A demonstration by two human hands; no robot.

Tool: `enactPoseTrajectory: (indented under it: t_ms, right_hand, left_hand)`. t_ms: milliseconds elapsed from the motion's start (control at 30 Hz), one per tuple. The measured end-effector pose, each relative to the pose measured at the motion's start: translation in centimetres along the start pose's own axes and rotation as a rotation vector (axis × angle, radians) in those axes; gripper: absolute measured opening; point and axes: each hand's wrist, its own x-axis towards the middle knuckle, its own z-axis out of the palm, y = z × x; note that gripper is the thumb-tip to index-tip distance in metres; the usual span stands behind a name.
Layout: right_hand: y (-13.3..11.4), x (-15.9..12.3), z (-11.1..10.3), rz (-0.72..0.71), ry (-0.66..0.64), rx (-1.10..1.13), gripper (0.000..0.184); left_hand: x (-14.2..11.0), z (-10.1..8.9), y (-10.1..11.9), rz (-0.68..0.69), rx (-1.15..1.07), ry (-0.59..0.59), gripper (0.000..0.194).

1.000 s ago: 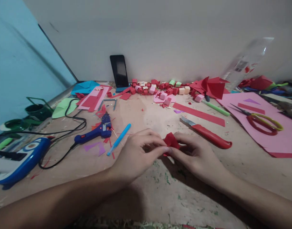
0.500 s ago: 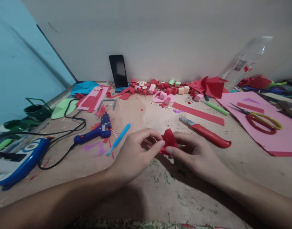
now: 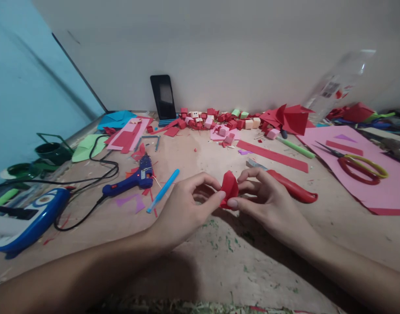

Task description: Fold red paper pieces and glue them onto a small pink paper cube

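Observation:
A small folded piece of red paper (image 3: 230, 185) is held above the wooden tabletop between my two hands. My left hand (image 3: 195, 203) pinches its left side between thumb and fingers. On the other side, my right hand (image 3: 265, 198) has its thumb against the lower right edge, with the index finger lifted and bent behind. Beyond my right hand lies a red-handled knife (image 3: 293, 186), its blade partly hidden by that hand. Left of my left hand are a blue pen-like stick (image 3: 163, 191) and a blue glue gun (image 3: 130, 181) with a black cord.
Several small red, pink and cream paper cubes (image 3: 224, 130) line the back wall. A phone (image 3: 163, 97) leans there. Scissors (image 3: 360, 165) rest on pink paper (image 3: 333, 174) at right, near a tilted plastic bottle (image 3: 337, 83). A red paper strip (image 3: 272, 155) lies behind the knife.
The red paper has turned and now stands more upright and narrower. My right index finger has lifted away from its upper edge; my left hand keeps its pinch.

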Motion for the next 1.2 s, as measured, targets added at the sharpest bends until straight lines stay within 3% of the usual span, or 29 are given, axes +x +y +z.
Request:
enactPoseTrajectory:
  t_ms: [167, 367, 933, 1200]
  right_hand:
    - [-0.46, 0.03, 0.29, -0.095, 0.074, -0.209, 0.012]
    - [-0.40, -0.10, 0.23, -0.183, 0.070, -0.225, 0.004]
    - [-0.35, -0.16, 0.14, -0.205, 0.055, -0.275, 0.010]
    - [-0.62, -0.28, 0.46, -0.172, 0.064, -0.308, 0.009]
  left_hand:
    - [-0.13, 0.02, -0.07, 0.015, -0.005, 0.010, 0.006]
    - [-0.27, 0.07, -0.19, 0.063, 0.038, -0.011, 0.006]
    - [-0.49, 0.11, 0.05, 0.134, 0.102, -0.061, 0.005]
    - [-0.51, 0.10, -0.18, 0.083, 0.065, -0.025, 0.003]
